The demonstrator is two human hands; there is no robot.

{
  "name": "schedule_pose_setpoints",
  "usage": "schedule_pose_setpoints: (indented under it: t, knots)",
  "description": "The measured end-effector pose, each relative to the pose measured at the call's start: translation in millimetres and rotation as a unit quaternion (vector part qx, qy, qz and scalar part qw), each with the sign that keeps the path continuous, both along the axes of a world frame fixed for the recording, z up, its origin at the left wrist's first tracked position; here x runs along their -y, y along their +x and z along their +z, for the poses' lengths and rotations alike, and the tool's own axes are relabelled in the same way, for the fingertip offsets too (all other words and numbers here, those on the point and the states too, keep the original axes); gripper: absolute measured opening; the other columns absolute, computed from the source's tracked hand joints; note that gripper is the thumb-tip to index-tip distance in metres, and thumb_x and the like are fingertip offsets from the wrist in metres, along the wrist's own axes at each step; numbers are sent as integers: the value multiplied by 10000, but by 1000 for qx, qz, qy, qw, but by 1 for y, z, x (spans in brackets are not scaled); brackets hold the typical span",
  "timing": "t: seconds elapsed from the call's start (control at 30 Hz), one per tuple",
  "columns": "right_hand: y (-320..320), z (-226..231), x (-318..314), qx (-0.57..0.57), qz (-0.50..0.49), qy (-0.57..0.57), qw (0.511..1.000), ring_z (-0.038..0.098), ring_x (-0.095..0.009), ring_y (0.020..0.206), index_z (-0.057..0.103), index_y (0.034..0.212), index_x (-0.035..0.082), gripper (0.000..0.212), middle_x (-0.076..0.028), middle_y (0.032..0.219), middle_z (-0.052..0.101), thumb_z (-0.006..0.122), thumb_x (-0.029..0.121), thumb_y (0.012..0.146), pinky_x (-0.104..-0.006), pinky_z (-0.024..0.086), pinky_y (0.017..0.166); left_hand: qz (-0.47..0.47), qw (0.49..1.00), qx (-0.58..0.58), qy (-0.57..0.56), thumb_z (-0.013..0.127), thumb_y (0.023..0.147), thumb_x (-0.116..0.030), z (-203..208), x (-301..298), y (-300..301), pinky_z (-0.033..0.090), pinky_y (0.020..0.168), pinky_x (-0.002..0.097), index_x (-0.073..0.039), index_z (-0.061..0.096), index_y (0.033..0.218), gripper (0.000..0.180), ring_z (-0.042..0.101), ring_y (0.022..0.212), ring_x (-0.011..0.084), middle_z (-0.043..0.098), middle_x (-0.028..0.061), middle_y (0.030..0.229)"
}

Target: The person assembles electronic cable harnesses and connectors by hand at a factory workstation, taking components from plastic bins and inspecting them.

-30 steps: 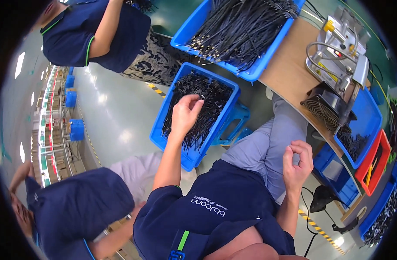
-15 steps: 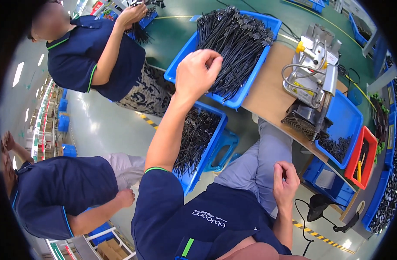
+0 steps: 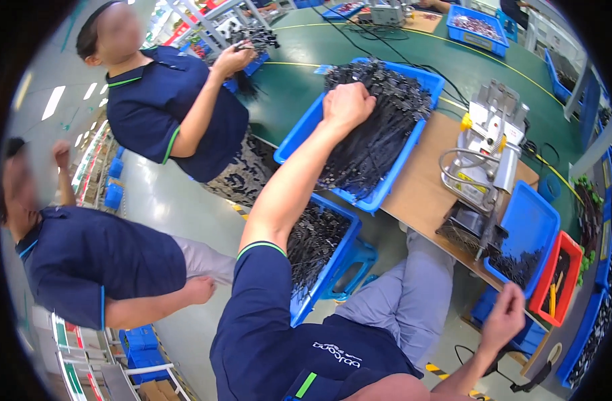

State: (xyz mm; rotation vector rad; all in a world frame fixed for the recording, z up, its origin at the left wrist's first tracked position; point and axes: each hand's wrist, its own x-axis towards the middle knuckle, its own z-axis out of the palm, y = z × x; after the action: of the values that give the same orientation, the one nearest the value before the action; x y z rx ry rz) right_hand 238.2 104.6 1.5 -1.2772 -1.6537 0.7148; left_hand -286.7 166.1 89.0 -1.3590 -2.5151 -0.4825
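Note:
My left hand (image 3: 348, 105) is over a blue bin (image 3: 300, 137) heaped with thin black cables (image 3: 369, 144). Its fingers are curled down at the far part of the heap, near the dark cable ends, and what they hold is hidden. My right hand (image 3: 504, 319) hangs beside the table's near right edge, close to a smaller blue tray (image 3: 530, 214) with short black parts (image 3: 518, 266) in it. Thumb and fingers there are pressed together; anything between them is too small to make out.
A metal bench machine (image 3: 483, 144) with a yellow knob and a black fan (image 3: 463, 226) stands on a brown board (image 3: 419, 170). A red tray (image 3: 565, 267) holds yellow-handled tools. Another cable bin (image 3: 304, 311) sits low on a blue stool (image 3: 352, 267). Two people stand at left.
My left hand has moved onto the far part of the cable heap. My right hand has moved rightward, from beside my leg to near the table edge. The view has shifted.

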Motion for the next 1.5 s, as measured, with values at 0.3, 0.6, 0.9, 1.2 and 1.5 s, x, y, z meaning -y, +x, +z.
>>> schedule_pose_setpoints:
  t: [0.3, 0.6, 0.9, 1.2, 1.5]
  knots:
    - [0, 26, -80, 438, 6, -13, 899, 663, -399, 1026, 670, 1196, -60, 504, -218, 1142, 659, 701, 381, 956, -453, 525, 867, -125, 972, 126, 156, 708, 881, -292, 62, 31, -1, 590, 729, 357, -38, 713, 928, 258, 759, 760, 212, 767, 110, 822]
    - [13, -7, -90, 368, 71, 38, 926, 672, -396, 903, 662, 1061, -14, 250, -208, 992, 663, 627, 225, 999, -459, 522, 786, -366, 851, 205, 316, 761, 877, -99, 134, 112, 129, 503, 599, 257, -19, 684, 914, 117, 626, 664, 71, 694, 39, 756]
    - [27, -3, -80, 368, 53, 91, 924, 647, -404, 978, 664, 1116, -13, 228, -190, 1049, 656, 563, 173, 1031, -439, 516, 838, -423, 733, 525, 89, 784, 928, -134, 55, 189, 217, 520, 625, 268, -24, 736, 1108, 216, 667, 722, 93, 742, 45, 882]
    - [9, 36, -32, 92, 0, 111, 990, 670, -222, 917, 713, 1128, -6, 161, -127, 1033, 720, 667, 67, 992, -324, 523, 834, -260, 641, 722, -27, 765, 939, -118, -42, 193, 256, 569, 676, 254, 3, 749, 1110, 210, 680, 769, 92, 747, 53, 948]
    - [-5, 27, 46, -208, 192, -107, 953, 640, -125, 904, 720, 1130, -34, 184, -109, 1060, 708, 641, -57, 965, -234, 495, 766, -311, 679, 661, -70, 790, 914, -120, -63, 169, 297, 552, 700, 241, 7, 752, 1080, 212, 689, 815, 93, 737, 65, 954]
